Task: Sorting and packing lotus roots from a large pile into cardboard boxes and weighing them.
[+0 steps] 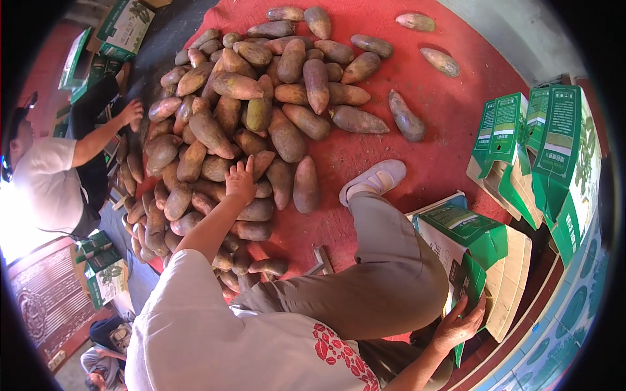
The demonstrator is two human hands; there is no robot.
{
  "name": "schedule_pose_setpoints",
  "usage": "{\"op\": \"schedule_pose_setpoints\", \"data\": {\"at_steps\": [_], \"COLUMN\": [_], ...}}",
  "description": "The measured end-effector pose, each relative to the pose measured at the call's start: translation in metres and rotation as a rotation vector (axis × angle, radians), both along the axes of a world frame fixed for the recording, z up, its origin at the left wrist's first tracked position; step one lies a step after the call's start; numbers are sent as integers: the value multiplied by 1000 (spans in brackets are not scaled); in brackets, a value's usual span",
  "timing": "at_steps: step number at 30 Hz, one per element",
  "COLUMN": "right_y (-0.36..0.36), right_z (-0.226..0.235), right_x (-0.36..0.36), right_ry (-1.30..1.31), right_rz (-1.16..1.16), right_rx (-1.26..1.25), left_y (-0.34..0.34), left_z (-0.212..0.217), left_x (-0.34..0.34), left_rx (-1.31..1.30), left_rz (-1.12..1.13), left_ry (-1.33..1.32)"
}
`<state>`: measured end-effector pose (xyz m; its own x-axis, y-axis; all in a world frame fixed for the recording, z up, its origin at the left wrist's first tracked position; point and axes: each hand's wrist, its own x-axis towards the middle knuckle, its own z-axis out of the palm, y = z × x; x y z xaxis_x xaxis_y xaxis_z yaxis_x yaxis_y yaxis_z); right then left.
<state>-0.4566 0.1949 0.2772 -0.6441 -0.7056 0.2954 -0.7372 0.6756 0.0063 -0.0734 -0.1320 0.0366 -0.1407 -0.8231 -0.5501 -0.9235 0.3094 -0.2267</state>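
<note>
A big heap of long, thick root vegetables (212, 133), brownish-purple with greenish and pinkish patches, covers a red ground sheet (365, 143). My left hand (241, 180) reaches onto the heap's near side, fingers spread over the roots and not closed round any. At my right side, a green-and-white cardboard box (466, 228) stands with its flaps folded out. My right hand (460, 326) grips its near edge, thumb and fingers on the cardboard. What the box holds is hidden from here.
More open green boxes (502, 140) stand at the right, by a blue-tiled edge (554, 352). Several loose roots (440, 62) lie apart at the far right. My shoe (375, 181) rests beside the heap. Another person (52, 176) works at the left, near further boxes (104, 274).
</note>
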Motion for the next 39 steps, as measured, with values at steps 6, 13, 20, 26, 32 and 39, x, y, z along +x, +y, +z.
{"op": "schedule_pose_setpoints", "data": {"at_steps": [6, 13, 20, 26, 32, 39], "right_y": [-18, -77, -122, -108, -127, -111], "right_z": [4, 51, 56, 47, 64, 55], "right_x": [6, 33, 62, 67, 71, 70], "right_ry": [-41, -133, -399, -330, -322, -317], "right_rz": [-21, 52, 713, 701, 694, 670], "right_rx": [-51, -347, -396, -287, -203, -169], "left_y": [1, -2, 0, 0, 1, -4], "left_z": [6, 4, -2, -3, -3, 9], "left_x": [-4, -8, -2, 1, 0, 2], "left_rx": [-22, 32, -22, -34, -39, 2], "left_rz": [-15, -25, -38, -35, -39, -21], "left_ry": [-33, -54, -43, -14, -6, 19]}}
